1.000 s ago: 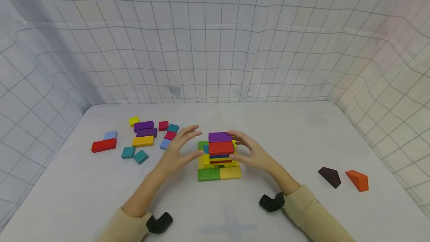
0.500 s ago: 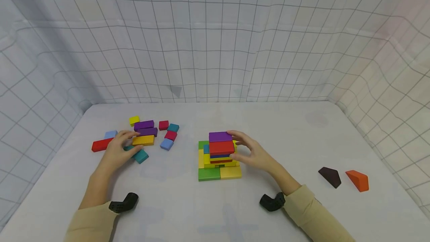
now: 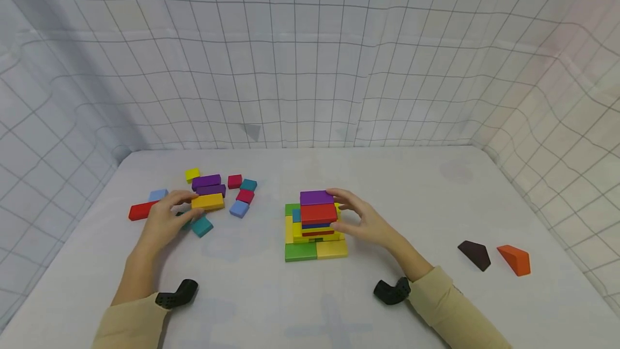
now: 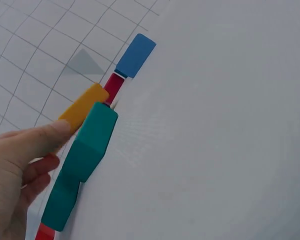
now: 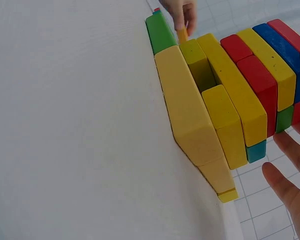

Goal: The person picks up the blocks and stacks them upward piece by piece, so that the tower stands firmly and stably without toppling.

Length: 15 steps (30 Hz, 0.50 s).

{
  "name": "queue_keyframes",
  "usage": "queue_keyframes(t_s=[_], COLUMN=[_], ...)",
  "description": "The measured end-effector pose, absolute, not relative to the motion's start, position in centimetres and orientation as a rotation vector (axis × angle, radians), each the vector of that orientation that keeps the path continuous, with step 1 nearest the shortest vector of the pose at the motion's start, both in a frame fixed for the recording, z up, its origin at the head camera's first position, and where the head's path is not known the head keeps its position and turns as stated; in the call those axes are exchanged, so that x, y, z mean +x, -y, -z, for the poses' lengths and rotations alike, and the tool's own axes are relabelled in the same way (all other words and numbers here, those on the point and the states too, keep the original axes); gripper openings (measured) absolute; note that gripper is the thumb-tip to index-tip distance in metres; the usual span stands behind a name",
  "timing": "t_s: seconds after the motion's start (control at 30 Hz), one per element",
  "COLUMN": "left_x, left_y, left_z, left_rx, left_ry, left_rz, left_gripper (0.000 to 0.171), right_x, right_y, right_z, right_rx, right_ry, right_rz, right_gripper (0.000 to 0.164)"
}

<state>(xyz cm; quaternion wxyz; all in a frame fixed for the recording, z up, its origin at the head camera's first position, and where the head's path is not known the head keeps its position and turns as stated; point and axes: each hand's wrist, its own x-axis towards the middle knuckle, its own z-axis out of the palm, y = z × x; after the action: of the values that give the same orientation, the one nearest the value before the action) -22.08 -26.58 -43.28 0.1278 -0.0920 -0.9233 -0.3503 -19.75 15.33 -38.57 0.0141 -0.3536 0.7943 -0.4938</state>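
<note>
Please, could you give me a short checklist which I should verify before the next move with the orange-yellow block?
1. Left grip holds the orange-yellow block: ok, it pinches one end.
2. Orange-yellow block fully off the table: cannot tell.
3. Block tower standing upright: ok.
4. Right grip is at the tower: ok, though how firmly it presses does not show.
5. Purple top block has nothing on it: ok.
6. Straight low path to the tower: not ok, a small red block and a light blue block lie between.
</note>
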Motion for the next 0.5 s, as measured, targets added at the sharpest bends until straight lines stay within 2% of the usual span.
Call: queue_keyframes(t_s=[0.17, 0.5], left_x=[-21.9, -21.1], left_y=[23.5, 13.5], left_z=[41.5, 38.7], left_rx=[-0.364, -0.603], left_ry=[2.488, 2.237], left_rz=[1.165, 1.367], left_gripper=[0.033, 0.033], right_x=[-20.0, -21.5], right_y=[-15.4, -16.2], right_z=[39.1, 41.7], right_rx=[-1.136, -1.150], right_ry=[-2.472, -2.468], right_rz=[1.537, 1.545], right_gripper=[0.061, 0.063])
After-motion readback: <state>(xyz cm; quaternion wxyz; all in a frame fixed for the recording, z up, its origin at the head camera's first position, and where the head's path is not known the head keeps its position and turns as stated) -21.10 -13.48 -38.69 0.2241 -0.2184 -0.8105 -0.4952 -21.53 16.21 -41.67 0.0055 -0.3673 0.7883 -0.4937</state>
